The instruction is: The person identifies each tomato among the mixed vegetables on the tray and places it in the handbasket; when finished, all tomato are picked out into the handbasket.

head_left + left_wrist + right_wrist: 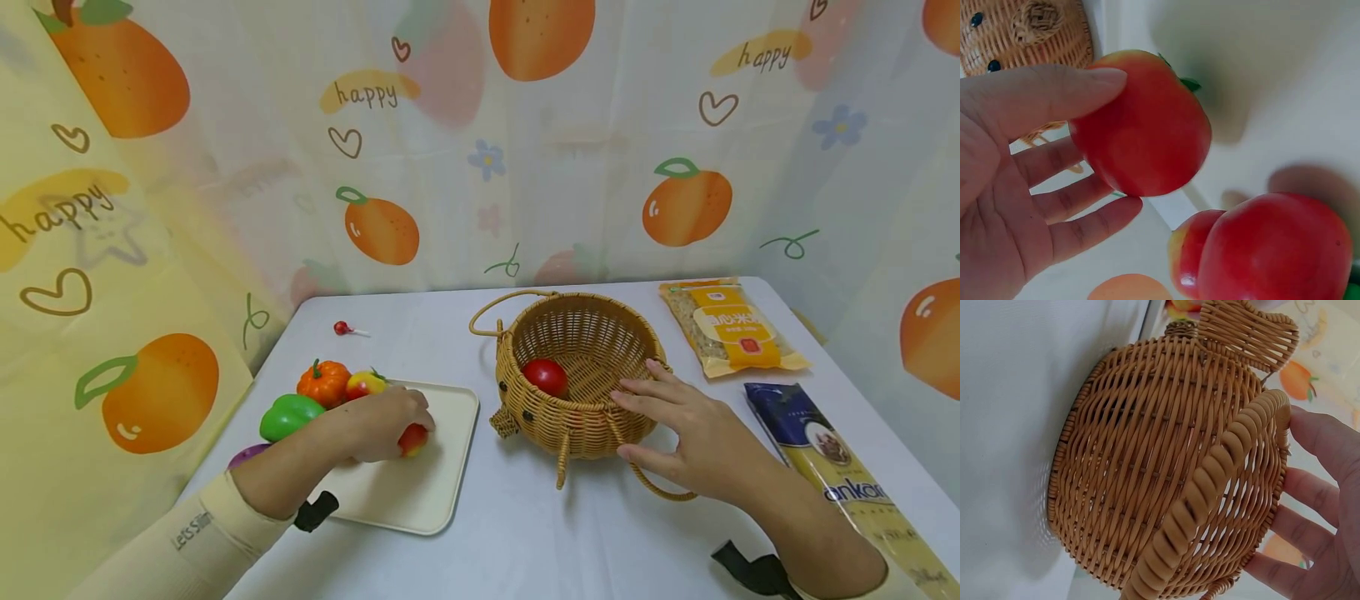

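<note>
My left hand (pixel 384 423) holds a red-and-yellow fruit with a green leaf (pixel 1147 134), thumb on one side and fingers on the other, over a cream tray (pixel 435 508). Another red fruit (pixel 1275 250) shows near it in the left wrist view. To the right stands a round wicker basket (pixel 581 425) with an animal face, and a red fruit (pixel 546 377) lies inside. Fairly straight fingers of my right hand (pixel 693 429) touch the basket's near right rim. The thumb is beside its looped handle (pixel 1179 515).
Beside the tray's left part are an orange pumpkin (pixel 323 383), a yellow-red fruit (pixel 366 383), a green pepper (pixel 291 417) and a purple item (pixel 249 454). A red lollipop (pixel 342 328) lies behind. Right of the basket lie a grain bag (pixel 735 325) and a blue-gold packet (pixel 832 450).
</note>
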